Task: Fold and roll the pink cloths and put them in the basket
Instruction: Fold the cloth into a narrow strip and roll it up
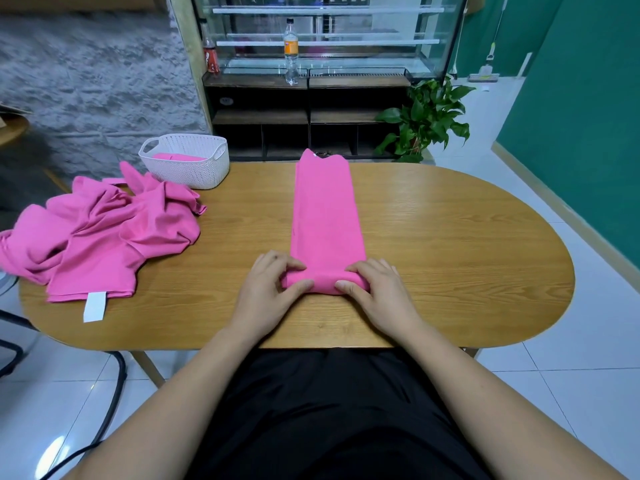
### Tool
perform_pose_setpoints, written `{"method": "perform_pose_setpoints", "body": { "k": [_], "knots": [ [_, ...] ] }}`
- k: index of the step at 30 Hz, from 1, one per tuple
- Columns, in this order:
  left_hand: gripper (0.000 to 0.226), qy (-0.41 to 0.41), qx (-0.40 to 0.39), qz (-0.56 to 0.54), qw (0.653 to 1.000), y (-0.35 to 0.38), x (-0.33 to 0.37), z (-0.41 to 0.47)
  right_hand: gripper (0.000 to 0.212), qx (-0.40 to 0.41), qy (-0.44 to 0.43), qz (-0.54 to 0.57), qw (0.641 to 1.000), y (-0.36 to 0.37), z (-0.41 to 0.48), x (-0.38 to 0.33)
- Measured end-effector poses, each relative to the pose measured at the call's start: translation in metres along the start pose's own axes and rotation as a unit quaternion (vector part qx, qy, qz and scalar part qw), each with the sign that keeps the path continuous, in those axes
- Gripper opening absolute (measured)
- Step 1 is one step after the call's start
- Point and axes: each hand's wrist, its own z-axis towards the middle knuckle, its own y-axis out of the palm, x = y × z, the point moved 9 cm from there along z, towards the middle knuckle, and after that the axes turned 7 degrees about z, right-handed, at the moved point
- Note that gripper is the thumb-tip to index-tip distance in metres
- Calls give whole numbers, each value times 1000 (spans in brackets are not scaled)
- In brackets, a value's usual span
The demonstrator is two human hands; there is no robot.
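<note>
One folded pink cloth (323,216) is laid along the middle of the oval wooden table (450,254), its near end rolled and pinched by the left hand (266,289) and the right hand (377,289), fingers curled over the roll and thumbs at its near side. One white basket (194,168) holding one rolled cloth (176,156) is set at 11 o'clock, and one crumpled heap of pink cloths (104,230), not countable, at 9 o'clock. Beyond, a glass cabinet (329,74) with two bottles (291,50) is seen at 12 o'clock, one potted plant (426,119) at 1 o'clock and a green wall (588,116) at 2 o'clock, over white floor tiles (554,358).
</note>
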Motion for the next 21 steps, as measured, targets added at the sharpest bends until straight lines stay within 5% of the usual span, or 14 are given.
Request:
{"method": "perform_pose_setpoints", "body": {
  "k": [8,13,17,21],
  "knots": [
    [41,17,-52,50,997,13,3,3,48,37,57,-28,997,-5,0,11],
    [24,-45,-53,7,998,13,-8,5,62,49,21,-18,998,-15,-3,-1],
    [11,-69,-42,-9,997,11,-12,6,49,28,-9,1,1000,-12,-3,-5],
    [22,-117,-42,-8,992,10,-24,4,45,-8,-3,43,999,-5,-4,-4]
  ]
}}
